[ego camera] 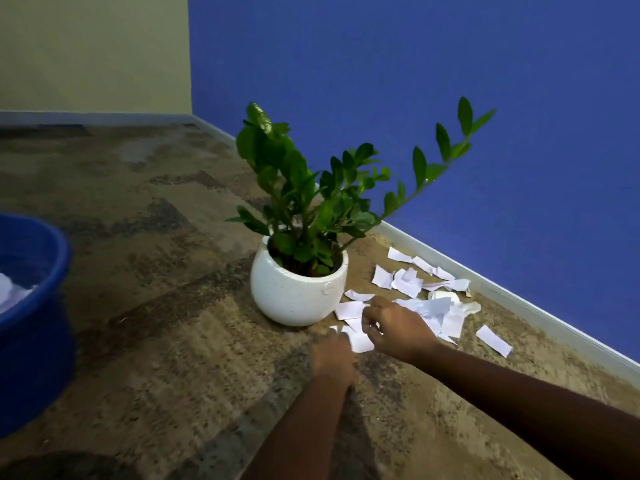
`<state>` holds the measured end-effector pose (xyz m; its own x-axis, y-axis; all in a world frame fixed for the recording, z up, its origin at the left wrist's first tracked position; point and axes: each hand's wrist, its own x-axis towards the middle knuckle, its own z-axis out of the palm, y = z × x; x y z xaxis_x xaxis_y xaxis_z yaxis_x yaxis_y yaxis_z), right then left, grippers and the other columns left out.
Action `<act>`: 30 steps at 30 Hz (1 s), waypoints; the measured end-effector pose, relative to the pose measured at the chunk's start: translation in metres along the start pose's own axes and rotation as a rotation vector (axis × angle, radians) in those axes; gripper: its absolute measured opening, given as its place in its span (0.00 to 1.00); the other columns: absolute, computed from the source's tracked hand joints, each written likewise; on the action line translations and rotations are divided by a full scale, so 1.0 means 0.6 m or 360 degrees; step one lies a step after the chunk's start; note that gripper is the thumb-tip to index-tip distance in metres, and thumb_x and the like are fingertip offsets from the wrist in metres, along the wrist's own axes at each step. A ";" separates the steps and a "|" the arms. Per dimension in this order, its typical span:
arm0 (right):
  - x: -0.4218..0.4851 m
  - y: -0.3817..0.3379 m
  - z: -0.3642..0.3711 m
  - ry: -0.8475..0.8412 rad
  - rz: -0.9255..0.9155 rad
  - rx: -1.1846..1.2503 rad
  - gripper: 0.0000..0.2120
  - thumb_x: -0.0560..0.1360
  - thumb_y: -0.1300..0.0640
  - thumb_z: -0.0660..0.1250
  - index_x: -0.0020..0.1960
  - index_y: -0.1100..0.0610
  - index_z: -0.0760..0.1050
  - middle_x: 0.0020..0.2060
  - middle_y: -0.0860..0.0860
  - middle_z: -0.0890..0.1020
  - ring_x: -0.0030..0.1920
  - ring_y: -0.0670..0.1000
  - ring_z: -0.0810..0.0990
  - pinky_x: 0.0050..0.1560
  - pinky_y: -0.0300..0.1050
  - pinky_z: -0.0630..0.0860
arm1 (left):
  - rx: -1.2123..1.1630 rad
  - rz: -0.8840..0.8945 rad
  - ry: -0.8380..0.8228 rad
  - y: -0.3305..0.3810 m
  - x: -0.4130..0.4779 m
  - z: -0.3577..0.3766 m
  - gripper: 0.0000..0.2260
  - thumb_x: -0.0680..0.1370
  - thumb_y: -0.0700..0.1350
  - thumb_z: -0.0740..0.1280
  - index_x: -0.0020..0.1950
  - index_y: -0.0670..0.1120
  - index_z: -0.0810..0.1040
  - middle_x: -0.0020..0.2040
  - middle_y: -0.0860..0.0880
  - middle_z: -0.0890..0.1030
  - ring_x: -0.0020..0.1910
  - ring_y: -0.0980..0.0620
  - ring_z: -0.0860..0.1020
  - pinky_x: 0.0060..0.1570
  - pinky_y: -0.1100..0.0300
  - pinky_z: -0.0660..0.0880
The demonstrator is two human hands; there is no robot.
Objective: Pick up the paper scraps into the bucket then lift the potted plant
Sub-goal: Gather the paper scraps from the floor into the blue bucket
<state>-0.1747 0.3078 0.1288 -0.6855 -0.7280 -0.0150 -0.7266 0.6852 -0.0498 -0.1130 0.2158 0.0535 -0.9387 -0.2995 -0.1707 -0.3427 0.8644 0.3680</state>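
While many paper scraps (426, 306) lie loose on the floor (166, 341), the gathering step is in hand and lifting the potted plant (298, 296) is not yet due; both hands reach in among the pieces nearest the pot. The right hand (398, 329) has its fingers (367, 322) curled down over a scrap, though I cannot tell whether they pinch it; the left hand (331, 355) is blurred, its fingertips at a piece just beside the right fingers, and its grip is equally unclear. Most scraps spread beyond the right fingers toward the skirting board (519, 292); the white pot stands just beyond and left of both sets of fingers; the blue bucket (52, 258), with paper already in it, sits well apart to the left of the left fingers. Next, I judge, the fingers must close on a bunch and carry it leftward to the bucket without brushing the leaves.
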 end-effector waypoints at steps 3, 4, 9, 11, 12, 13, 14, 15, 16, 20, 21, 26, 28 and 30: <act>0.018 0.068 0.036 -0.0089 0.0228 0.0090 0.09 0.76 0.54 0.63 0.54 0.53 0.78 0.56 0.53 0.79 0.53 0.51 0.78 0.53 0.43 0.79 | -0.0029 -0.0039 -0.0077 0.003 0.026 0.021 0.24 0.81 0.44 0.56 0.77 0.47 0.55 0.77 0.45 0.59 0.75 0.46 0.61 0.73 0.54 0.60; 0.026 0.086 0.049 -0.0126 0.0310 0.0134 0.11 0.74 0.53 0.65 0.56 0.52 0.77 0.60 0.52 0.77 0.57 0.51 0.77 0.57 0.43 0.78 | -0.0048 -0.0050 -0.0098 0.007 0.033 0.027 0.25 0.81 0.45 0.56 0.77 0.47 0.53 0.78 0.46 0.56 0.76 0.47 0.59 0.74 0.54 0.58; 0.067 0.145 0.106 -0.0480 0.0568 0.0193 0.38 0.68 0.38 0.68 0.73 0.46 0.57 0.76 0.50 0.56 0.76 0.56 0.56 0.73 0.58 0.61 | -0.0190 -0.0123 -0.0168 0.035 0.060 0.048 0.26 0.82 0.46 0.57 0.78 0.48 0.51 0.79 0.48 0.54 0.77 0.48 0.57 0.75 0.55 0.55; 0.089 0.157 0.120 -0.0622 0.0648 0.0269 0.49 0.64 0.32 0.69 0.76 0.44 0.48 0.78 0.50 0.47 0.77 0.58 0.47 0.75 0.63 0.54 | -0.0266 -0.0128 -0.0176 0.044 0.061 0.048 0.26 0.81 0.45 0.58 0.77 0.48 0.53 0.78 0.47 0.57 0.76 0.48 0.60 0.74 0.56 0.58; 0.100 0.161 0.127 -0.0695 0.0690 0.0306 0.52 0.62 0.30 0.69 0.76 0.44 0.44 0.78 0.51 0.43 0.77 0.59 0.42 0.75 0.65 0.51 | -0.0307 -0.0148 -0.0170 0.046 0.061 0.046 0.27 0.81 0.45 0.59 0.77 0.48 0.53 0.78 0.47 0.58 0.76 0.47 0.61 0.74 0.56 0.59; 0.111 0.164 0.134 -0.0764 0.0724 0.0336 0.54 0.61 0.29 0.69 0.76 0.43 0.42 0.77 0.52 0.40 0.77 0.60 0.39 0.74 0.67 0.48 | -0.0345 -0.0175 -0.0160 0.048 0.060 0.046 0.27 0.80 0.44 0.59 0.77 0.48 0.53 0.77 0.47 0.59 0.75 0.47 0.61 0.73 0.56 0.60; 0.121 0.166 0.141 -0.0823 0.0743 0.0356 0.56 0.60 0.29 0.69 0.76 0.43 0.41 0.77 0.53 0.38 0.76 0.61 0.36 0.74 0.68 0.46 | -0.0373 -0.0198 -0.0166 0.047 0.060 0.046 0.27 0.80 0.44 0.60 0.78 0.47 0.53 0.77 0.47 0.59 0.75 0.47 0.62 0.73 0.57 0.60; 0.129 0.167 0.148 -0.0868 0.0747 0.0371 0.56 0.59 0.28 0.68 0.76 0.43 0.41 0.77 0.53 0.37 0.76 0.61 0.35 0.74 0.67 0.45 | -0.0400 -0.0209 -0.0173 0.045 0.059 0.047 0.28 0.80 0.43 0.60 0.78 0.47 0.53 0.77 0.47 0.59 0.75 0.48 0.61 0.74 0.58 0.60; 0.135 0.169 0.157 -0.0896 0.0742 0.0378 0.55 0.60 0.28 0.68 0.76 0.43 0.42 0.77 0.54 0.38 0.76 0.61 0.36 0.75 0.67 0.45 | -0.0418 -0.0221 -0.0180 0.043 0.055 0.048 0.28 0.80 0.43 0.60 0.78 0.47 0.53 0.77 0.47 0.59 0.75 0.49 0.61 0.73 0.59 0.59; 0.133 0.170 0.188 -0.0675 0.0758 0.0434 0.41 0.66 0.37 0.69 0.73 0.44 0.54 0.77 0.52 0.50 0.76 0.59 0.51 0.72 0.60 0.58 | -0.0420 -0.0296 -0.0176 0.030 0.045 0.040 0.28 0.80 0.43 0.61 0.78 0.48 0.53 0.77 0.47 0.60 0.76 0.50 0.60 0.74 0.58 0.59; 0.129 0.172 0.192 -0.0561 0.0730 0.0462 0.36 0.68 0.40 0.69 0.72 0.45 0.58 0.76 0.52 0.55 0.75 0.57 0.55 0.71 0.57 0.63 | -0.0404 -0.0306 -0.0168 0.027 0.046 0.037 0.29 0.79 0.43 0.61 0.78 0.48 0.53 0.77 0.47 0.60 0.75 0.50 0.60 0.74 0.57 0.60; 0.100 0.181 0.191 -0.0362 0.0543 0.0570 0.21 0.75 0.53 0.66 0.65 0.56 0.69 0.67 0.55 0.72 0.64 0.53 0.72 0.63 0.44 0.73 | -0.0401 -0.0380 -0.0129 0.030 0.054 0.024 0.28 0.77 0.41 0.64 0.76 0.48 0.59 0.73 0.46 0.66 0.72 0.48 0.66 0.71 0.54 0.65; 0.084 0.188 0.188 -0.0333 0.0518 0.0699 0.11 0.75 0.61 0.64 0.57 0.57 0.73 0.59 0.56 0.78 0.53 0.51 0.77 0.50 0.38 0.76 | -0.0396 -0.0416 -0.0104 0.034 0.058 0.029 0.26 0.78 0.41 0.62 0.75 0.48 0.60 0.72 0.46 0.67 0.71 0.48 0.67 0.71 0.55 0.65; 0.076 0.199 0.180 -0.0281 0.0538 0.0923 0.06 0.74 0.66 0.65 0.48 0.56 0.74 0.53 0.57 0.81 0.45 0.49 0.75 0.41 0.35 0.73 | -0.0402 -0.0427 -0.0084 0.039 0.070 0.038 0.27 0.78 0.42 0.61 0.76 0.46 0.57 0.74 0.45 0.64 0.73 0.48 0.64 0.72 0.56 0.63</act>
<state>-0.2878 0.3542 0.0144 -0.8165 -0.5031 -0.2834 -0.2983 0.7877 -0.5390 -0.1598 0.2325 0.0341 -0.8132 -0.4752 -0.3360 -0.5810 0.6288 0.5168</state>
